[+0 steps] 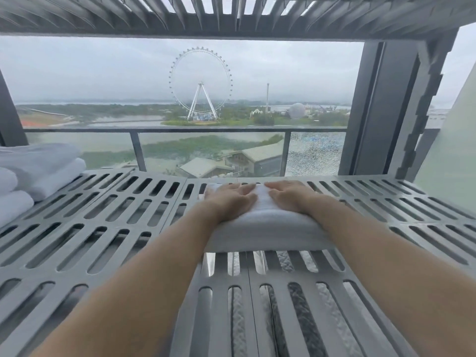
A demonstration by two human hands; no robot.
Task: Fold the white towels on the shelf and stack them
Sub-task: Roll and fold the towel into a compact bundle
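A folded white towel [262,228] lies in the middle of the grey slotted shelf [108,228]. My left hand [231,199] rests flat on the towel's left half, fingers stretched out. My right hand [291,195] lies flat on its right half, fingers pointing toward the left hand. Neither hand grips the cloth; both press on top of it. At the far left of the shelf sits a stack of folded white towels [33,173], partly cut off by the frame edge.
Another slotted shelf [231,14] hangs close overhead. A grey upright post [386,106] stands at the back right. Behind the shelf is a window with a balcony railing [180,130]. Open shelf surface lies between the stack and the middle towel.
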